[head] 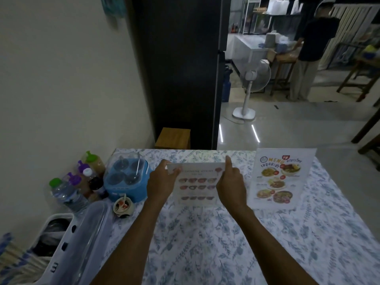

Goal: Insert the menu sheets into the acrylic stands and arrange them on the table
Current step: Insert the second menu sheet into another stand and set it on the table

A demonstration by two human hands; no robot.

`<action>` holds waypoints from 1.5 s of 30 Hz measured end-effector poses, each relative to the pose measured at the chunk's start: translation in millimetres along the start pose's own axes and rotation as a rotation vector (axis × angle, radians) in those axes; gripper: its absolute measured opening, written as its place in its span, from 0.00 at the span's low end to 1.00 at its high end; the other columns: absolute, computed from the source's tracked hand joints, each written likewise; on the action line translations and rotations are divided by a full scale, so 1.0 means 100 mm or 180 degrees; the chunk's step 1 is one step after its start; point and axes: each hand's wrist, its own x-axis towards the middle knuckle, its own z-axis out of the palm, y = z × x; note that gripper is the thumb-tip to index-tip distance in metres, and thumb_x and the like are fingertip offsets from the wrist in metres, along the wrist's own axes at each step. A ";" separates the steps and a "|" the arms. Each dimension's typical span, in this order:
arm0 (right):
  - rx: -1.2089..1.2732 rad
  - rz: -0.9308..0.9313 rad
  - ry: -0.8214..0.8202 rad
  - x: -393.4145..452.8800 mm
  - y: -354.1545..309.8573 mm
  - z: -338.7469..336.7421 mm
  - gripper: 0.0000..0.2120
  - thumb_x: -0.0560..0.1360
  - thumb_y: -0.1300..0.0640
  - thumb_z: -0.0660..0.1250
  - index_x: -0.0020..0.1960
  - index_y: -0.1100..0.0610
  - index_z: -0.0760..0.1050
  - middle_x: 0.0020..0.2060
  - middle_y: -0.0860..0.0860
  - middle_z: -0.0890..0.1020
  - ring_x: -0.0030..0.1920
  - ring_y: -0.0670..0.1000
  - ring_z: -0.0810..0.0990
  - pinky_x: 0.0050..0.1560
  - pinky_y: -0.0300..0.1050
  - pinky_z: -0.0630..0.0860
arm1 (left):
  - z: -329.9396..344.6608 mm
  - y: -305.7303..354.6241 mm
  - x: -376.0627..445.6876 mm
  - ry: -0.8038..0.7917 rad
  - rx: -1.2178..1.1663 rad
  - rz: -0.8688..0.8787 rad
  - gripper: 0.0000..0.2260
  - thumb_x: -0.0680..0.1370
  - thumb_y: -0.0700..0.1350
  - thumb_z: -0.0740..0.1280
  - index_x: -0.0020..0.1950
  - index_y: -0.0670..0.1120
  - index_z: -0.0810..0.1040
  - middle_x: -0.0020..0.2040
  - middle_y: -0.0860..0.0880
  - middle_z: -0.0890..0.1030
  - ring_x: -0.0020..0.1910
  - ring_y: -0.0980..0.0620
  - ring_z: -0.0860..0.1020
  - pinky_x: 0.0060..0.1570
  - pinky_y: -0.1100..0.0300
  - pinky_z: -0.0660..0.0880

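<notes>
An acrylic stand with a menu sheet (196, 185) showing rows of red dishes stands on the flower-print tablecloth (205, 233), near the table's far edge. My left hand (161, 183) grips its left side and top left corner. My right hand (231, 183) grips its right side, thumb at the top right corner. A second menu (278, 178), colourful with round food photos, stands to the right; its clear stand is hard to make out.
A blue condiment caddy (125, 179), several bottles (82, 182) and a small sauce cup (122, 206) crowd the table's left side. A clear lid on a white basket (67, 239) lies at the near left. Beyond the table are a wooden stool (173, 138), a fan (249, 91) and a person (310, 48).
</notes>
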 end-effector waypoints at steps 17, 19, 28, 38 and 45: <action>-0.0541 -0.0402 -0.0370 0.75 0.20 0.25 0.51 0.74 0.51 0.72 0.79 0.48 0.35 0.50 0.59 0.78 0.47 0.58 0.78 0.38 0.49 0.71 | 0.14 0.00 0.73 -0.0154 0.0581 0.0260 0.15 0.76 0.55 0.72 0.56 0.54 0.69 0.51 0.48 0.85 0.46 0.46 0.83 0.45 0.46 0.81; -0.0567 -0.0420 -0.0393 0.79 0.20 0.26 0.52 0.73 0.51 0.73 0.79 0.49 0.35 0.50 0.59 0.78 0.48 0.58 0.78 0.38 0.49 0.72 | 0.17 -0.01 0.77 -0.0142 0.0604 0.0266 0.15 0.76 0.55 0.72 0.56 0.54 0.69 0.52 0.48 0.85 0.46 0.46 0.84 0.45 0.46 0.82; -0.0563 -0.0646 -0.0641 0.87 0.28 0.18 0.46 0.78 0.53 0.65 0.78 0.49 0.32 0.43 0.58 0.79 0.38 0.55 0.79 0.36 0.53 0.80 | 0.21 -0.02 0.85 -0.0137 0.0668 0.0074 0.17 0.75 0.55 0.73 0.56 0.51 0.70 0.51 0.48 0.85 0.46 0.44 0.83 0.47 0.46 0.80; -0.0035 -0.0772 -0.0726 0.61 0.33 -0.29 0.48 0.77 0.58 0.67 0.79 0.42 0.34 0.55 0.62 0.75 0.44 0.56 0.78 0.45 0.53 0.80 | 0.15 0.13 0.80 -0.0417 0.0277 0.0457 0.24 0.79 0.49 0.69 0.74 0.52 0.67 0.62 0.43 0.81 0.56 0.43 0.80 0.53 0.51 0.77; -0.0388 -0.0793 -0.0700 0.36 0.53 -0.48 0.47 0.77 0.58 0.67 0.78 0.39 0.35 0.58 0.60 0.75 0.40 0.53 0.77 0.40 0.50 0.80 | 0.20 0.24 0.78 -0.0377 0.0420 0.0510 0.26 0.77 0.52 0.70 0.73 0.51 0.68 0.70 0.41 0.71 0.58 0.44 0.78 0.56 0.48 0.78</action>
